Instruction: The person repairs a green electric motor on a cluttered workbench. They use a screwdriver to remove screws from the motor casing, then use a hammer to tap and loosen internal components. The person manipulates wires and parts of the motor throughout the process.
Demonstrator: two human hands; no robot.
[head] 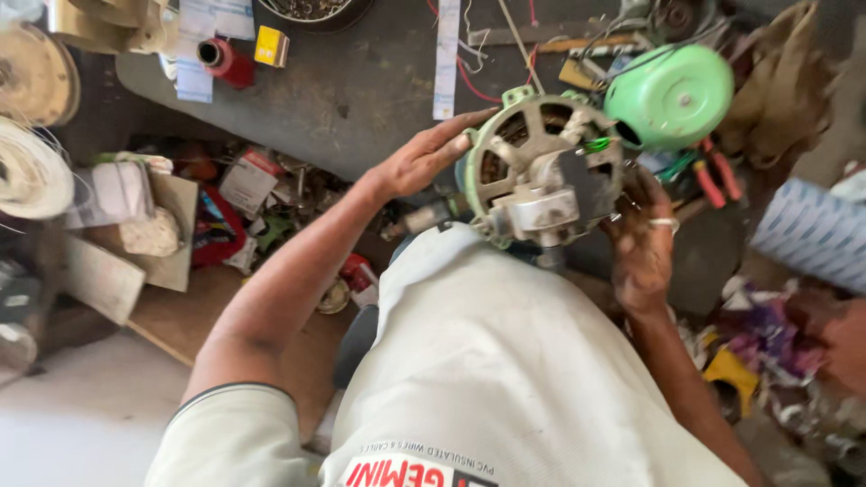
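Observation:
A pale green electric motor (532, 171) with a grey end bracket and visible copper windings rests on its side at the edge of the dark workbench (361, 90), against my body. My left hand (424, 158) lies flat with fingers extended against the motor's left rim. My right hand (642, 236), with a ring on one finger, grips the motor's right side from below. A green domed motor cover (672, 95) sits just behind the motor on the right.
Red-handled pliers (717, 167) lie beside the green cover. Wires, a paper strip (446, 54), a red spool (225, 61) and a yellow box (271, 45) sit on the bench. Cluttered boxes and scraps (225, 207) fill the floor at left; wire coils (32, 171) are far left.

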